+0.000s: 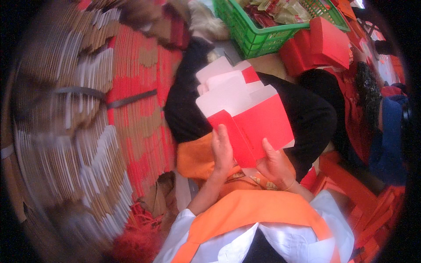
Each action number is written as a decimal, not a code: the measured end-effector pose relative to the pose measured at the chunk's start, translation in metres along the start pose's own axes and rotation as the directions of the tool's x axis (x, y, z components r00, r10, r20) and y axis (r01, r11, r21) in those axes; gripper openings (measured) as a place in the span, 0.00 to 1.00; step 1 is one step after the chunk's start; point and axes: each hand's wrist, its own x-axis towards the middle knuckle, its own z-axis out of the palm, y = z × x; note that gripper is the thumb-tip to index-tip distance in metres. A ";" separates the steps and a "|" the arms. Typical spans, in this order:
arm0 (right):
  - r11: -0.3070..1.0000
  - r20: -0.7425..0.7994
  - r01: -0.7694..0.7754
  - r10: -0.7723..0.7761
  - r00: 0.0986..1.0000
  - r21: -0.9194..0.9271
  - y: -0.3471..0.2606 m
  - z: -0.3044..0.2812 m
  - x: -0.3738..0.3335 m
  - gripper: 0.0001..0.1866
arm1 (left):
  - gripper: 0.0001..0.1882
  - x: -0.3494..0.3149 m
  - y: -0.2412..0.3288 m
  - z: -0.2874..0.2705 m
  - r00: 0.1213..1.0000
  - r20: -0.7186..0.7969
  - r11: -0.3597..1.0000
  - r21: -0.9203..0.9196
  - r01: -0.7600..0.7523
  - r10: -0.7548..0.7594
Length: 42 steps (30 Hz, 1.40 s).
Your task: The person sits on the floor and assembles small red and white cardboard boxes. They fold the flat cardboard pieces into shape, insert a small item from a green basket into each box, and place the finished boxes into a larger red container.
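In front of my lap I hold a partly opened red carton [265, 125] with white inner flaps [226, 94] spread at its far end. My left hand [222, 149] grips its near left edge, thumb on the red face. On the near right side, my right hand [275, 165] closes on the carton with the thumb on top. The fingers under the carton are hidden. An orange apron [258, 208] covers my front, and my legs in dark trousers [307, 116] lie beyond and beneath the carton.
Tall stacks of flat cartons [142, 151], bound with a dark strap [131, 99], fill the left side. A green plastic basket [267, 41] with small clear packets stands ahead. Red boxes [330, 43] sit beside it. Red shredded material [138, 236] lies at lower left.
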 end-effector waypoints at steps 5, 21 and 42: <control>0.772 -0.360 -0.181 -0.066 0.931 -0.610 0.007 0.006 0.003 0.21 | 0.27 -0.017 -0.027 0.004 0.994 0.101 0.963 0.265 -0.055 0.028; 0.006 0.582 0.669 -0.487 0.651 -0.743 -0.070 0.010 -0.001 0.19 | 0.24 -0.056 0.029 -0.016 0.989 0.144 0.901 0.422 -0.099 0.041; 0.736 0.204 0.520 -0.482 0.852 -0.433 -0.010 -0.007 0.016 0.10 | 0.12 -0.045 -0.003 -0.021 0.918 0.059 0.918 0.052 -0.394 0.391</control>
